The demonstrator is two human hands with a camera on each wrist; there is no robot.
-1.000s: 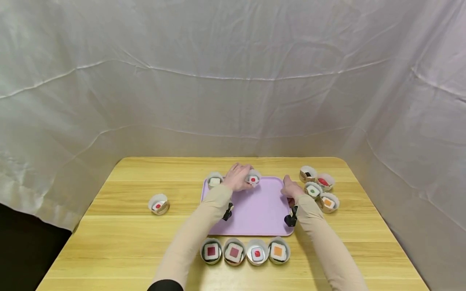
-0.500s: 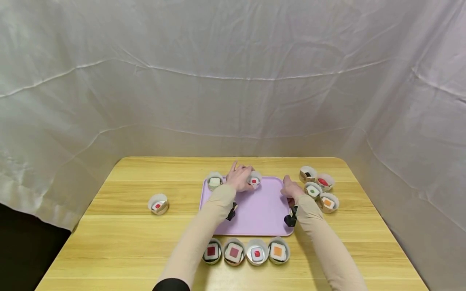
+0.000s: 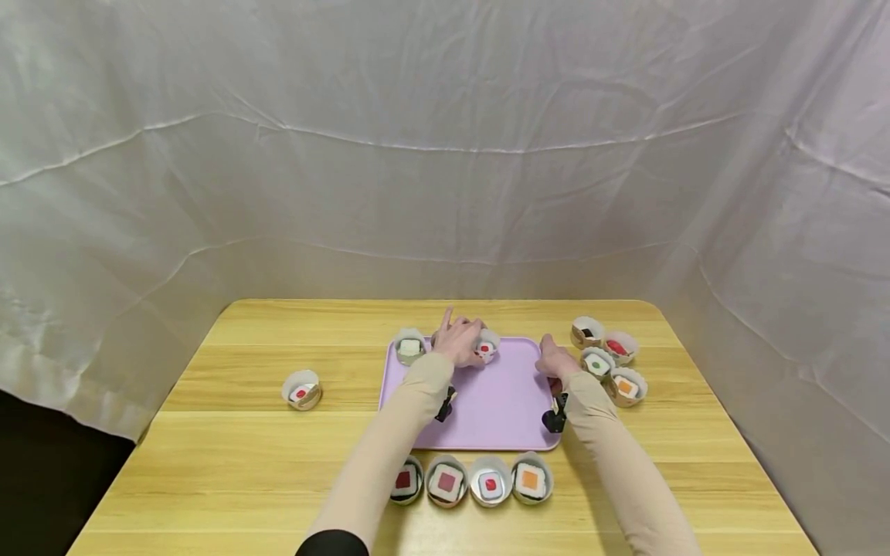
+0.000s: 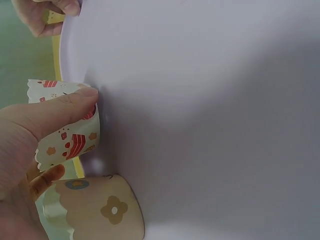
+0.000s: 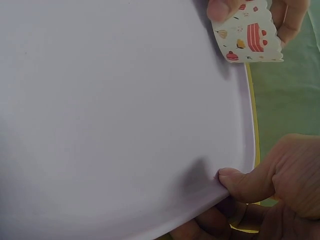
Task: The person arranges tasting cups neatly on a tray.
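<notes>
My left hand (image 3: pixel 459 342) holds a white paper baking cup (image 3: pixel 487 349) at the far rim of the lilac tray (image 3: pixel 497 409). Inside it is a white piece with a red centre. The left wrist view shows thumb and fingers round the cup's side (image 4: pixel 75 145), printed with red cake slices. Close beside it stands a beige flower-printed cup (image 4: pixel 112 212), largely hidden by the hand in the head view. At the tray's far left corner is a cup with a plain whitish piece (image 3: pixel 409 349). My right hand (image 3: pixel 556 361) grips the tray's right rim, thumb on top, fingers underneath.
In front of the tray stands a row of several filled cups (image 3: pixel 490 485), the leftmost partly behind the left sleeve. More filled cups (image 3: pixel 616 349) cluster right of the tray. A single cup (image 3: pixel 302 392) stands to the left. Grey fabric (image 3: pixel 445 193) hangs behind the table.
My left hand has shifted slightly to the right along the far rim with the cup, its index finger now raised. The right hand stays on the tray.
</notes>
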